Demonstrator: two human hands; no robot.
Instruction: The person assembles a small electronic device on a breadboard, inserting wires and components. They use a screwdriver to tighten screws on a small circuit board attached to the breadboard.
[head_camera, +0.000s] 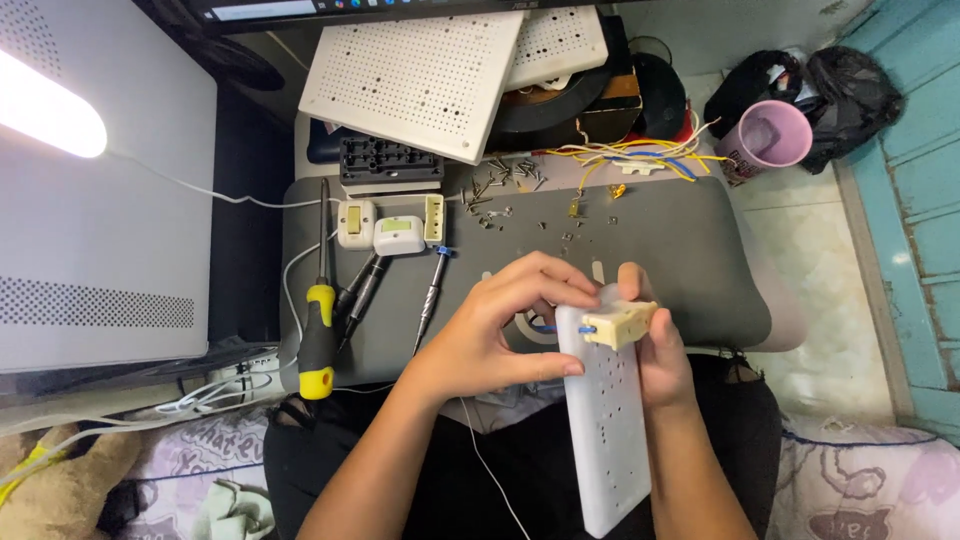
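My left hand (500, 325) pinches the top edge of a white perforated panel (605, 440) that stands on edge over my lap. My right hand (660, 350) holds the panel's far side and a cream plastic switch block (622, 323) pressed against its top. A short blue wire (580, 327) sticks out of the block toward my left fingers. Both hands hover above the near edge of a dark grey mat (690, 260).
On the mat lie a yellow-handled screwdriver (318, 340), two thin drivers (432, 295), cream switch parts (395, 230), scattered screws (505, 180) and yellow wires (640, 155). Behind are two perforated white panels (410, 75), a pink cup (768, 135) and, at left, a lit white box (90, 180).
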